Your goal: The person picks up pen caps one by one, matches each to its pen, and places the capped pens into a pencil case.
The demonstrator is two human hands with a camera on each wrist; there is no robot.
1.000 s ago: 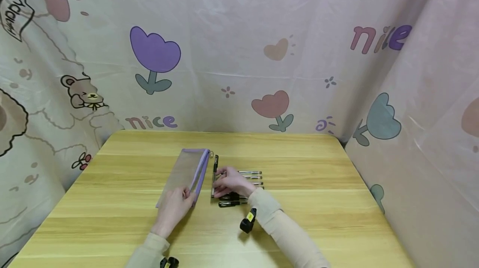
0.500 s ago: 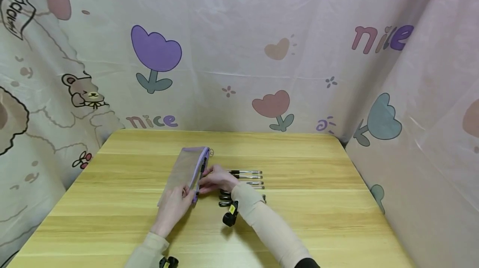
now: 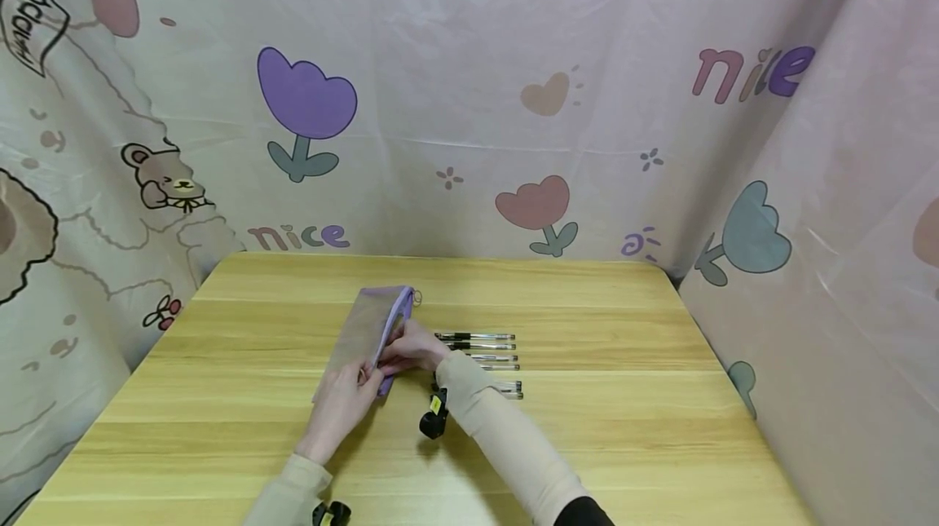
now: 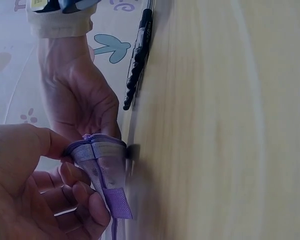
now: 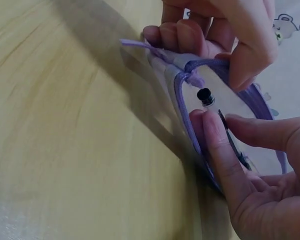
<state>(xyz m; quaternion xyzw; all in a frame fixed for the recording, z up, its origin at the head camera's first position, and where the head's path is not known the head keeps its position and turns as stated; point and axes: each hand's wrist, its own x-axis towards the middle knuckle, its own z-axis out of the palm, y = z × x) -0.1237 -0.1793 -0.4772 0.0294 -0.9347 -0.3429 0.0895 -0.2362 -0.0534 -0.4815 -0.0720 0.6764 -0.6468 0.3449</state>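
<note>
A mesh zip pencil case (image 3: 361, 322) with purple edging lies on the table, its zip side gaping toward the right. My left hand (image 3: 341, 402) pinches the near end of its opening between thumb and fingers, also clear in the left wrist view, where the purple tab (image 4: 118, 203) hangs below. With thumb and fingertips, my right hand (image 3: 416, 346) holds a pen (image 5: 206, 97) inside the mouth of the case. The pen's dark end shows in the right wrist view; the fingers hide part of the rest.
Several pens (image 3: 484, 337) lie in a row to the right of the case, some of them hidden under the right forearm. A patterned curtain (image 3: 440, 102) hangs behind the wooden table (image 3: 623, 428). A small ring (image 3: 417, 298) is at the case's far corner.
My right hand has moved left with the pen, from the table beside the pencil case into its opening. The left hand keeps its pinch on the case.
</note>
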